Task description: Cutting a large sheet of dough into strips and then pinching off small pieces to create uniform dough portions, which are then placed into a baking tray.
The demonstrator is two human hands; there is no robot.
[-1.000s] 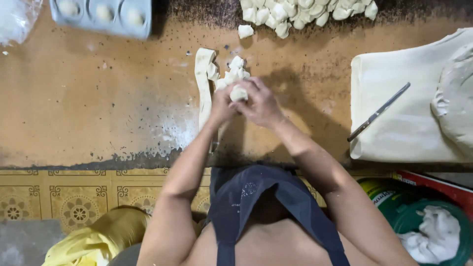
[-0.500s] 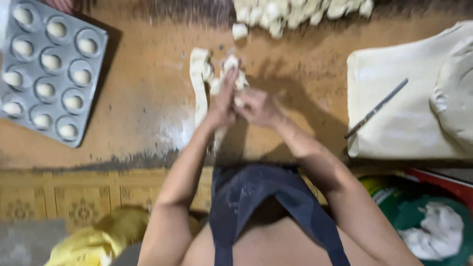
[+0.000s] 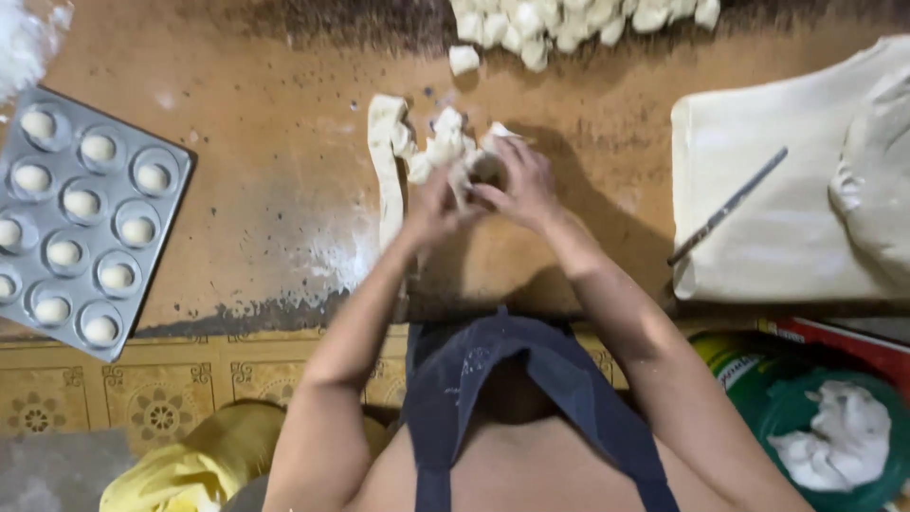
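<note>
Both hands, left hand (image 3: 438, 201) and right hand (image 3: 519, 185), meet over the tabletop (image 3: 256, 123), fingers seemingly pinched around a small dough piece (image 3: 466, 171), partly hidden. It looks soft, light and tacky, best held gently at its floured edges.

The one camera sits on my head and looks straight down, so my arms and apron fill the bottom of the view; my hands are close below it, near the middle; the brown table (image 3: 237, 114) runs across the top.
</note>
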